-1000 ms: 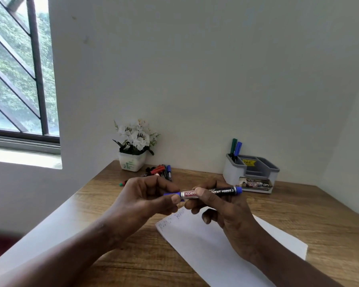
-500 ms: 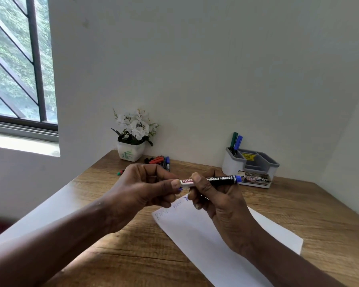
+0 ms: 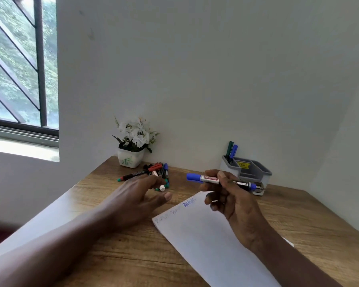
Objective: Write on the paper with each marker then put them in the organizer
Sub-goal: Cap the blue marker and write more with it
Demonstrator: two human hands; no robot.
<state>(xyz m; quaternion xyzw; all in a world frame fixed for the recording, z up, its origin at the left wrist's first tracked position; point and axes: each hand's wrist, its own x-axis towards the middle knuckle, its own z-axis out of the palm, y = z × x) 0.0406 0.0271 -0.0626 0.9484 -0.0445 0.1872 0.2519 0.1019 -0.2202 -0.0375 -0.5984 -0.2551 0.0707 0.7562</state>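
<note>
Right hand (image 3: 234, 201): grips capped blue marker (image 3: 209, 178) at mid-barrel, level, above far edge of paper (image 3: 205, 235). Left hand (image 3: 141, 193): holds nothing, fingers loosely spread, hovers low over worktop (image 3: 133, 255) at near edge of loose marker pile (image 3: 155, 172); contact unclear. Paper: lies flat on worktop, faint writing along far edge. Organizer (image 3: 251, 172): stands at back right, carries green and blue markers (image 3: 231, 150) upright in its rear left compartment.

The paper (image 3: 205, 241) lies front-centre on the table (image 3: 319, 224). The marker pile (image 3: 158, 172) sits back left, right in front of the flower pot (image 3: 130, 159). The organizer (image 3: 255, 172) is back right, 2 markers (image 3: 231, 150) standing in its left compartment. The right hand (image 3: 236, 204) holds a marker (image 3: 209, 178) between them, above the paper's far end.
</note>
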